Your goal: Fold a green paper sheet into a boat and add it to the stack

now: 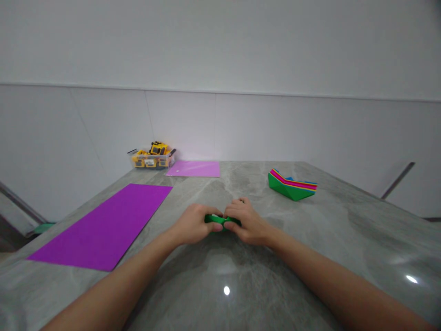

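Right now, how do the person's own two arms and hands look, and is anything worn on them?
Both forearms are bare, with no sleeves in view. The left hand and right hand wear no gloves; no watch, bracelet or ring is visible.

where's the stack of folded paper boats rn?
Head view: the stack of folded paper boats sits on the grey table, right of centre, beyond the right hand, across from the purple sheet.
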`<state>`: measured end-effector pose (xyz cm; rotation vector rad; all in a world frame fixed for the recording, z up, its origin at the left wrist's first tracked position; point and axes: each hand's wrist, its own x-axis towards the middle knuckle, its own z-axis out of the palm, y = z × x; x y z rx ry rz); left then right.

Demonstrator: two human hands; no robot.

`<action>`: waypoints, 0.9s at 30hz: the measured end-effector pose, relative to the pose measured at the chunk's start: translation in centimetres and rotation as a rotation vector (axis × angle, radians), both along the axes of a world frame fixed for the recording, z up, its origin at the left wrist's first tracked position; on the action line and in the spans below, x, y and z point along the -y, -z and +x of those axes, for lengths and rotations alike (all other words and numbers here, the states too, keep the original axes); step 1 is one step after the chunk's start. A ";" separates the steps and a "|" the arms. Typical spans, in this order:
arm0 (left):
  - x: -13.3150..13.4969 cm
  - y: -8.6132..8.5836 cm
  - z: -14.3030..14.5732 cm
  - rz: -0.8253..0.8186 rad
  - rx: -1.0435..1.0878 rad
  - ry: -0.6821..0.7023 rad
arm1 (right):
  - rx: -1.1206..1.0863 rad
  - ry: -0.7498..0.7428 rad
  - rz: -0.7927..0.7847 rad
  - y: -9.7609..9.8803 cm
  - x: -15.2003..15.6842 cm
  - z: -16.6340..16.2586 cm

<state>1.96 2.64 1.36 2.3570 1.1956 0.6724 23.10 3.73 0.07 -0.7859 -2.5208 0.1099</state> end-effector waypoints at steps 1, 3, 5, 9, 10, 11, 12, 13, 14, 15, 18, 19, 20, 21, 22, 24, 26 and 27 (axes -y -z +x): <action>-0.1 0.0 -0.1 -0.030 0.039 -0.007 | -0.013 0.011 -0.002 0.0 0.0 -0.1; -0.3 0.1 -0.1 -0.079 0.083 -0.006 | -0.019 0.025 -0.001 -0.1 0.1 -0.2; -0.4 0.2 -0.1 -0.106 0.083 -0.003 | -0.006 0.038 -0.003 -0.1 0.1 -0.4; -0.3 0.4 0.2 -0.116 0.008 -0.050 | 0.051 0.127 -0.076 0.2 -0.1 -0.6; -0.3 0.5 0.3 -0.115 -0.012 -0.069 | 0.073 0.159 -0.106 0.3 -0.2 -0.7; -0.3 0.6 0.3 -0.110 -0.027 -0.091 | 0.095 0.188 -0.138 0.4 -0.4 -0.7; -0.3 0.7 0.4 -0.102 -0.035 -0.112 | 0.116 0.208 -0.172 0.4 -0.5 -0.8; -0.3 0.7 0.5 -0.091 -0.037 -0.133 | 0.132 0.222 -0.204 0.5 -0.6 -0.8; -0.3 0.8 0.6 -0.081 -0.034 -0.150 | 0.143 0.232 -0.233 0.6 -0.7 -0.8; -0.4 0.9 0.6 -0.076 -0.030 -0.164 | 0.149 0.241 -0.260 0.7 -0.8 -0.9; -0.5 1.2 0.9 -0.084 -0.027 -0.204 | 0.142 0.272 -0.310 0.9 -1.0 -1.0; -0.5 1.3 0.9 -0.090 -0.027 -0.226 | 0.136 0.283 -0.317 1.0 -1.0 -1.1; -0.5 1.4 1.0 -0.095 -0.028 -0.252 | 0.131 0.291 -0.322 1.2 -1.1 -1.1; -0.5 1.5 1.1 -0.101 -0.030 -0.280 | 0.124 0.301 -0.324 1.3 -1.2 -1.2; -0.5 1.5 1.2 -0.107 -0.032 -0.307 | 0.119 0.312 -0.324 1.4 -1.3 -1.3; -0.5 1.5 1.3 -0.123 -0.034 -0.353 | 0.107 0.335 -0.330 1.6 -1.6 -1.5; -0.5 1.4 1.3 -0.143 -0.025 -0.374 | 0.090 0.350 -0.338 1.8 -1.8 -1.6; -0.6 1.4 1.3 -0.154 -0.013 -0.374 | 0.081 0.355 -0.341 1.9 -1.8 -1.6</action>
